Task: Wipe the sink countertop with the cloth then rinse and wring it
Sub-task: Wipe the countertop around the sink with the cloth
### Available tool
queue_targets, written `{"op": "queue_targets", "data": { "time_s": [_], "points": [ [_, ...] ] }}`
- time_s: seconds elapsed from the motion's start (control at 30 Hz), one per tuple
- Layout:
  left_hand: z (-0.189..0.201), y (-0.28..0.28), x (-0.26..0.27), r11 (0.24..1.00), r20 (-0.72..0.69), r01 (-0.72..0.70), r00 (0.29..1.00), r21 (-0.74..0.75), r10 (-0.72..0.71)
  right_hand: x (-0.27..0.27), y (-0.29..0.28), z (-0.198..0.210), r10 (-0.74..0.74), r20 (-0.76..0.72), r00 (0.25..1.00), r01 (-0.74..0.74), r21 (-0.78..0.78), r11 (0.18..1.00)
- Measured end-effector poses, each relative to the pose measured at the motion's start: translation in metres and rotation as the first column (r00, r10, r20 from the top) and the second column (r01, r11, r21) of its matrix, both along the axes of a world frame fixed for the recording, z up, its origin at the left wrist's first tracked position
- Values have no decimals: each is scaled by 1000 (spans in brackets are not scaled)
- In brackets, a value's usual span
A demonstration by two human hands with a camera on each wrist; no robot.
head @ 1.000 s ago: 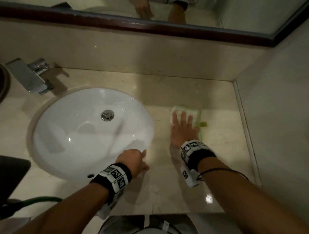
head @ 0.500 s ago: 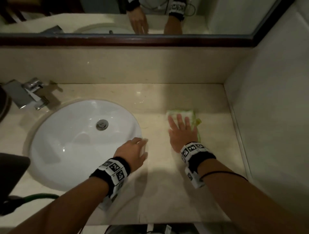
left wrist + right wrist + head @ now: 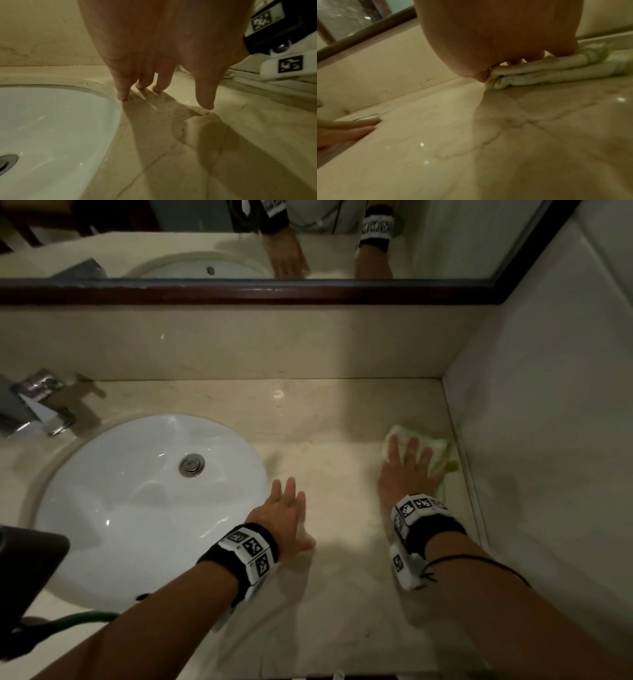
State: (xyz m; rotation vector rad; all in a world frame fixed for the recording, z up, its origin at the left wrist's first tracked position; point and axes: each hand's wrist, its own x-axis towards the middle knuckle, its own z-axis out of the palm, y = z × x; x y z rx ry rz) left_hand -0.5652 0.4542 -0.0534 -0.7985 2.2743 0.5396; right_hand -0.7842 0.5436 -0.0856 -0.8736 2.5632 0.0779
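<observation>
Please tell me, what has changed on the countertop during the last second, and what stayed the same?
The right hand, flat on the cloth, slid it rightward to the side wall. The left hand uncurled; its fingers now lie straight beside the sink. Nothing was picked up or released.

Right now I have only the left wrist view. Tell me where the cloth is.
Observer: The cloth lies on the countertop beside the right side wall, under the right hand.
Operator: Report how that hand sits on it.
Observer: Its fingers are straight and spread, pressing flat on top.
Operator: Describe the cloth's shape.
Observer: The right wrist view shows it folded in layers.
Operator: Locate the tap for rinsing.
Observer: The faucet stands at the back left of the sink.
</observation>
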Motion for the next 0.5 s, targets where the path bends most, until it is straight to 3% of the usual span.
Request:
{"op": "queue_targets", "data": {
  "time_s": [0.27, 0.5],
  "points": [
    [0, -1, 4, 1000, 0, 18, 1000, -17, -18, 61, -44, 5, 334, 102, 937, -332, -37, 943],
    [-6, -1, 3, 1000, 0, -7, 1000, -12, 7, 15, -28, 0, 371, -2, 928, -371, -71, 926]
  ]
}}
